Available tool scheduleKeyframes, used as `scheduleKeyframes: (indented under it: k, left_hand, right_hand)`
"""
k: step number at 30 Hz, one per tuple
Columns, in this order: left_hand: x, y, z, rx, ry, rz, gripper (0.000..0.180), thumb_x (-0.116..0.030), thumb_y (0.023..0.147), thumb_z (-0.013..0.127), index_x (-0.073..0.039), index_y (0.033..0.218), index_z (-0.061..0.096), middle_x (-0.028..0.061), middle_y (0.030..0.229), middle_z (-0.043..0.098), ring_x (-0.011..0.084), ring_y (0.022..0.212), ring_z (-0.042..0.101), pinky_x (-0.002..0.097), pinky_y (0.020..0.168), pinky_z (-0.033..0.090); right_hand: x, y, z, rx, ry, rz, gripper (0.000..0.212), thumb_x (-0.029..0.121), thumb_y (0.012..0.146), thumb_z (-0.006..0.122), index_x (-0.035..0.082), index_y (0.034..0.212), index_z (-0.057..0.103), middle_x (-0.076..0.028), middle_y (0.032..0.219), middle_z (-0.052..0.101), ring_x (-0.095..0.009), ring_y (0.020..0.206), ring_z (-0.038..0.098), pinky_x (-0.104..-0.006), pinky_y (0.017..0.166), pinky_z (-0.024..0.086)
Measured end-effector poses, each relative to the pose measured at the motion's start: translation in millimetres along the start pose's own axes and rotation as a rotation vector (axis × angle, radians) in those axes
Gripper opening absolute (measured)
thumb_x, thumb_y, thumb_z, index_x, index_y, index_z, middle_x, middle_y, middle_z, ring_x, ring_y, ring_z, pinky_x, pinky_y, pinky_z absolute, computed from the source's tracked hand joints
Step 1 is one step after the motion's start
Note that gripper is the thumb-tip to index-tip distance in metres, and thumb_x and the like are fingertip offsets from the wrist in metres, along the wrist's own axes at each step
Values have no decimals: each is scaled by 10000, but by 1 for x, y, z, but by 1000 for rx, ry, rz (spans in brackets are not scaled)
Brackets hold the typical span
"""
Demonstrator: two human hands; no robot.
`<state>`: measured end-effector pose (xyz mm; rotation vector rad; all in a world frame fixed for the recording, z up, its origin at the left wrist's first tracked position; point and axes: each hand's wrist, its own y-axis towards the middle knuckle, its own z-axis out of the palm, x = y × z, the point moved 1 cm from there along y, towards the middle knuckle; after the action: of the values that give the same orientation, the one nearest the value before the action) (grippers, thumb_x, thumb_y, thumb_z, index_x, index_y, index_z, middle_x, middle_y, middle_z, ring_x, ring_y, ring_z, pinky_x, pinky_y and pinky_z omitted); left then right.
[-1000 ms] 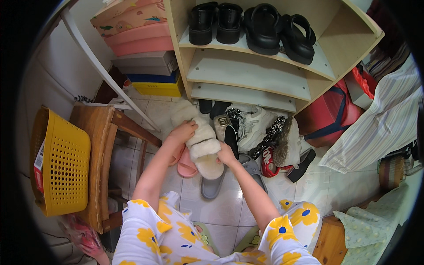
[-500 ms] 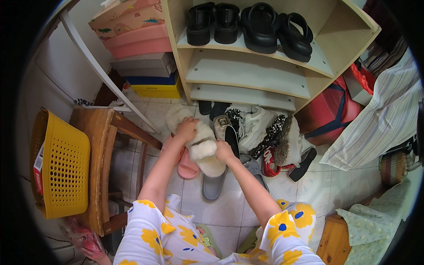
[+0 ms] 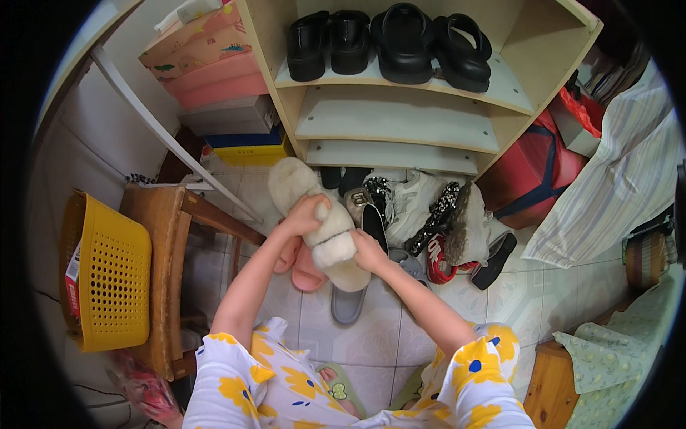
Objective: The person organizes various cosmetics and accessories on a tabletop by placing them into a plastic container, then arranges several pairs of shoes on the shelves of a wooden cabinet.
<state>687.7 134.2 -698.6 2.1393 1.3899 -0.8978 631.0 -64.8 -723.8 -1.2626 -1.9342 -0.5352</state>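
Note:
A pair of fluffy cream slippers is held over the floor, in front of the shoe rack (image 3: 400, 154). My left hand (image 3: 307, 216) is closed around the farther fluffy slipper (image 3: 289, 186). My right hand (image 3: 369, 252) grips the nearer fluffy slipper (image 3: 348, 274) by the side of its furry strap. Beneath them, partly covered, are pink slippers (image 3: 309, 275) and a grey slipper (image 3: 348, 307). Just right of the fluffy pair lies a dark flat shoe with a buckle (image 3: 357, 200).
Black clogs and sandals (image 3: 402, 46) stand on the rack's upper shelf. White sneakers (image 3: 414, 204), a red sandal (image 3: 438, 261) and a black sandal (image 3: 494, 261) crowd the floor. A yellow basket (image 3: 114, 279) rests on a wooden chair (image 3: 168, 286) at left. Shoe boxes (image 3: 221, 114) are stacked beside the rack.
The fluffy slippers have lifted and shifted slightly right in my hands, uncovering more of the pink slippers. The view has tilted a little.

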Motion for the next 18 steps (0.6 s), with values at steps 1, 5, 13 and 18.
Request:
scheduleKeyframes:
  k: [1,5,13,18]
  left_hand:
    - [-5,0,0,-3,5,6,342,-6,553,535,-80,886,521,141,914,553,356,917,478,370,809,390]
    - [-10,-4,23,-58,-196,-180,508,-113,588,641,-33,1049,442,191,1009,536,341,966,508,342,817,409]
    - [13,5,60,-18,-216,-595,672,-352,623,650,105,1082,468,229,1130,489,326,1010,510,311,845,410]
    - [-5,10,62,-56,30,-615,537,-338,644,587,21,1042,554,217,1092,520,319,1053,467,343,899,357]
  right_hand:
    - [2,-3,-11,35,-14,-39,466,-47,616,471,-27,1081,461,-204,1082,497,-381,1006,472,-397,831,416]
    - [7,-19,-61,110,-100,-102,411,-38,635,479,15,1042,494,-194,1051,496,-382,965,489,-422,802,420]
    - [-28,-25,-59,45,-272,89,328,45,716,486,60,1042,516,-193,1050,532,-351,896,555,-424,752,459]
    - [-39,-4,-37,242,-305,256,345,129,739,467,81,1077,516,-180,1084,533,-333,956,539,-404,802,442]
